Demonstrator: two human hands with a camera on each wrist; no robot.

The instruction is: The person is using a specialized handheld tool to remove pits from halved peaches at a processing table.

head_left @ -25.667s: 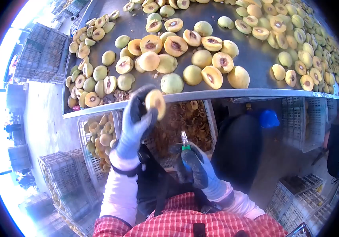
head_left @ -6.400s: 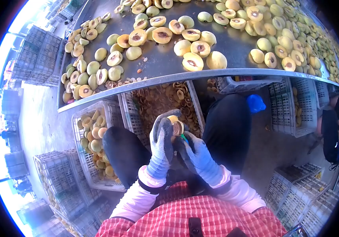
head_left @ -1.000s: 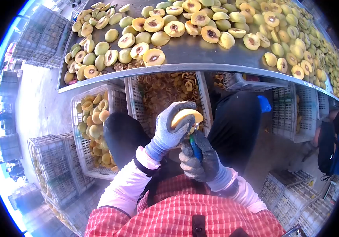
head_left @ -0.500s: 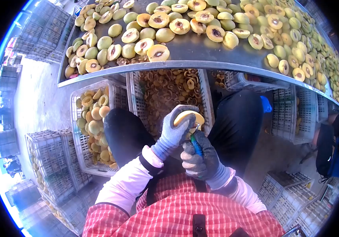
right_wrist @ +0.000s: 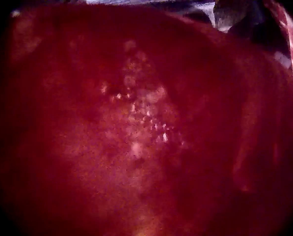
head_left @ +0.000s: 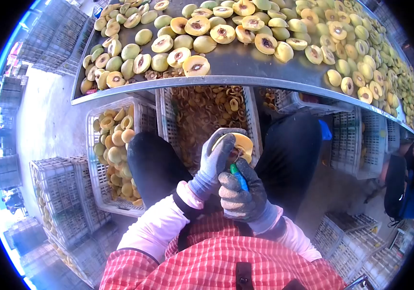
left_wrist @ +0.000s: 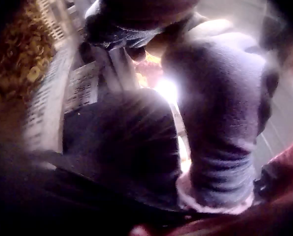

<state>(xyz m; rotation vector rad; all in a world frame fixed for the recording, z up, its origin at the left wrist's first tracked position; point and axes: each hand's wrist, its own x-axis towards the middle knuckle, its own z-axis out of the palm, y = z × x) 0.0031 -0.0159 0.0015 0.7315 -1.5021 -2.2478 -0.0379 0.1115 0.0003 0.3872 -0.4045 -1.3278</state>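
Observation:
In the head view, my gloved left hand [head_left: 210, 159] grips a yellow peach half [head_left: 243, 143], its cut face with a brown hollow turned toward the right hand. My gloved right hand [head_left: 245, 195] has its fingers curled round a small pitting tool [head_left: 239, 177] with a green and blue handle. The tool's metal tip is right at the peach's hollow. In the left wrist view, the grey glove [left_wrist: 213, 93] shows from behind, and the peach is mostly hidden. Red cloth [right_wrist: 136, 123] fills the right wrist view, hiding that hand.
Many halved peaches lie on a metal table [head_left: 245, 72] ahead. Below its edge stands a crate [head_left: 164, 113] of peach scraps between the knees. Another crate [head_left: 101, 186] of peach halves stands at the left. Stacked crates [head_left: 67, 193] are further left, with more crates [head_left: 361, 145] at right.
Over the last second, the left hand has turned the peach half so more of its cut face shows. The tool stays at its hollow. Earlier, the left hand held a peach half near the table edge.

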